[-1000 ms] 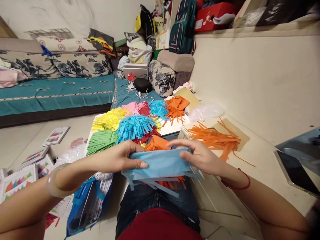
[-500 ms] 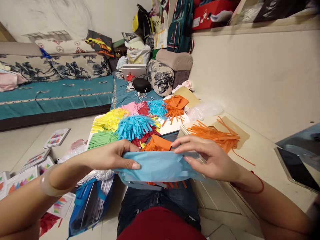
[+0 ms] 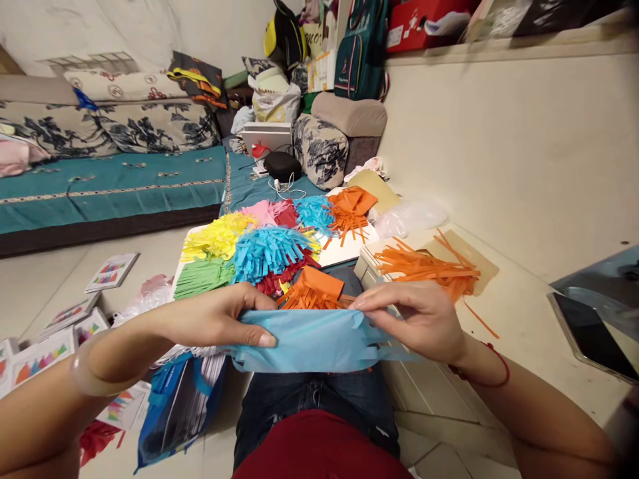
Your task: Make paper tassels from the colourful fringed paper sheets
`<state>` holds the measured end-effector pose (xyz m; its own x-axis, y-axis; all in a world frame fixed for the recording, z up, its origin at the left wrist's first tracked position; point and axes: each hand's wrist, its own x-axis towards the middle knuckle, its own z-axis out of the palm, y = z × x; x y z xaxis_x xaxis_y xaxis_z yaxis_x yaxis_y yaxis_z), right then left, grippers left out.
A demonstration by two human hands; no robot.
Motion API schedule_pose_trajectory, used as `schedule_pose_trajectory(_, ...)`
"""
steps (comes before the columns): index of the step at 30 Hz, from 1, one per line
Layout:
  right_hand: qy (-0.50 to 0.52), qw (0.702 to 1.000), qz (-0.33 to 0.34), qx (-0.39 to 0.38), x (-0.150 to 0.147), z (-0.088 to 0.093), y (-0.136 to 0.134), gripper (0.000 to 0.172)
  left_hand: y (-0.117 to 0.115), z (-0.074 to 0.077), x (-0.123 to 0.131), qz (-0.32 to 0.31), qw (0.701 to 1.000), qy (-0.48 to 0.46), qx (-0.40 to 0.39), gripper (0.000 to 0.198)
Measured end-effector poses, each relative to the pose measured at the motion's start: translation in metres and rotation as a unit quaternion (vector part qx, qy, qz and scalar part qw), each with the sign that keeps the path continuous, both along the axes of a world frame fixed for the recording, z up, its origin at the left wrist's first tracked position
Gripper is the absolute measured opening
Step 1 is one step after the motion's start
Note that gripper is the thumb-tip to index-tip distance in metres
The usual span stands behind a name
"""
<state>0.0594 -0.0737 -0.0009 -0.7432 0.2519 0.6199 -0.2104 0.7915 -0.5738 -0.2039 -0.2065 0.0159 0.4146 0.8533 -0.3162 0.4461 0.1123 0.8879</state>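
Note:
A light blue sheet of tissue paper (image 3: 304, 342), its right end cut into strips, is stretched between my hands above my lap. My left hand (image 3: 234, 319) grips its left end, thumb on top and fingers behind. At the upper right corner, my right hand (image 3: 414, 316) pinches the paper between thumb and fingertips. Just beyond the sheet lies an orange fringed tissue tassel (image 3: 314, 286). Farther off, blue (image 3: 272, 251), yellow (image 3: 219, 236) and green (image 3: 204, 277) fringed tassels are spread on a white board.
Loose orange strips (image 3: 426, 263) lie on the cream cabinet top to the right, with a phone (image 3: 594, 332) near its edge. A blue bag (image 3: 180, 406) of papers and several printed packets (image 3: 44, 352) are on the floor at left. A teal-covered sofa (image 3: 110, 183) stands behind.
My right hand has closed from loosely spread fingers into a pinch on the paper's corner. The sheet has tipped down and looks flatter, covering the orange strips that hung below it.

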Motion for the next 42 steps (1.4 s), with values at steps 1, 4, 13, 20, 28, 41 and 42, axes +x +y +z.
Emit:
schedule_pose_trajectory(1, -0.002, 1.0, -0.005, -0.006, 0.0, -0.002, 0.0, 0.012, 0.0, 0.0, 0.0, -0.002, 1.0, -0.003, -0.001, 0.033)
schedule_pose_trajectory(4, -0.023, 1.0, 0.0, -0.017, -0.002, -0.006, -0.002, 0.014, 0.0, 0.0, 0.001, -0.004, 1.0, -0.016, -0.007, 0.033)
schedule_pose_trajectory(13, -0.013, 0.992, 0.103, 0.074, -0.007, -0.005, -0.002, 0.031, 0.0, -0.001, 0.003, -0.003, 0.998, -0.047, -0.033, 0.034)
schedule_pose_trajectory(20, 0.006, 0.99, 0.104, 0.094, -0.007, -0.008, -0.003, 0.019, 0.0, -0.003, 0.002, -0.009, 0.998, -0.056, -0.035, 0.034)
schedule_pose_trajectory(28, 0.042, 0.983, 0.147, 0.102, -0.008, -0.016, -0.004, 0.024, -0.001, -0.003, 0.009, -0.032, 0.996, -0.057, -0.053, 0.035)
schedule_pose_trajectory(41, 0.012, 0.984, 0.174, -0.039, 0.0, -0.016, -0.01, 0.022, -0.003, -0.002, 0.019, 0.004, 0.998, -0.058, -0.012, 0.028)
schedule_pose_trajectory(42, 0.012, 0.983, 0.177, -0.042, 0.0, -0.016, -0.01, 0.023, -0.003, -0.002, 0.021, 0.013, 0.998, -0.056, -0.002, 0.03)
